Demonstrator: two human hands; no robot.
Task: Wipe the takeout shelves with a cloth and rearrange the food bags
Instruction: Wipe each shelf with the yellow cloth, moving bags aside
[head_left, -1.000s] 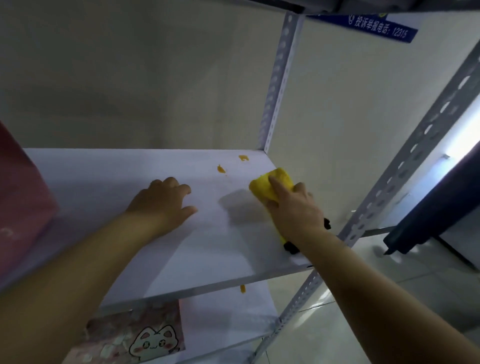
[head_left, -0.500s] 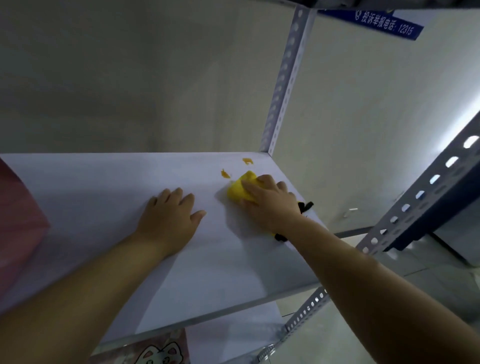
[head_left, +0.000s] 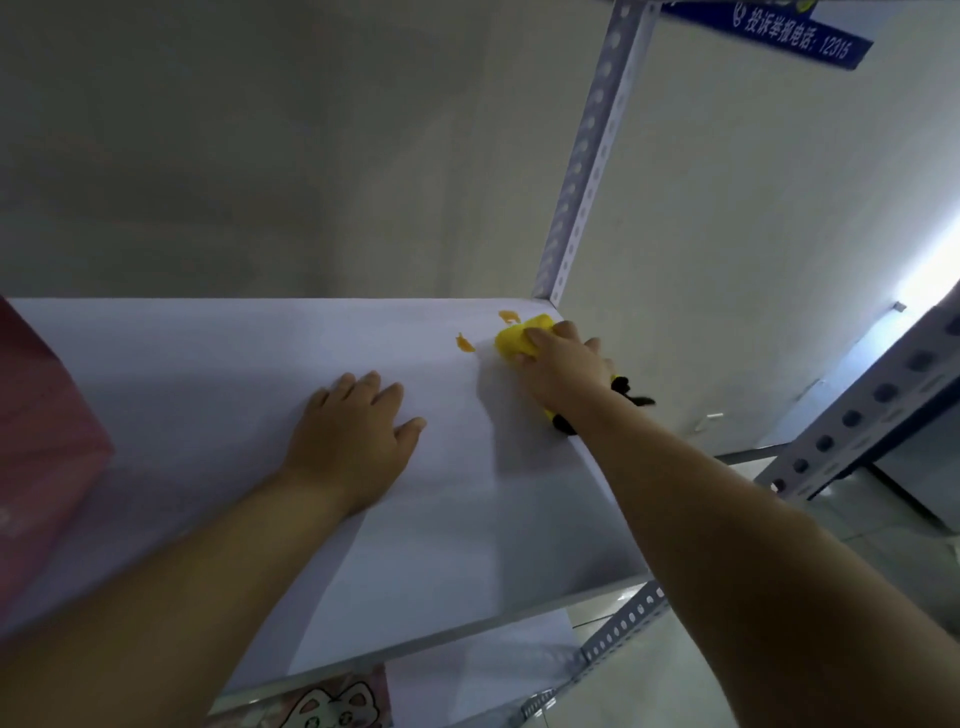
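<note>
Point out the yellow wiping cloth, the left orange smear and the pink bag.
yellow wiping cloth (head_left: 511, 340), head view, exposed front fold
left orange smear (head_left: 465, 343), head view, its middle
pink bag (head_left: 36, 441), head view, its side face

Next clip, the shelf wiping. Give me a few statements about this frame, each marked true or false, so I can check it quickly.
1. The right hand grips a yellow cloth near the back right corner of the shelf. True.
2. The left hand holds a food bag. False: it lies flat on the shelf, holding nothing.
3. The shelf has been wiped free of marks. False: two orange smears show just left of the cloth.
4. A pink bag stands at the left end of the shelf. True.
</note>
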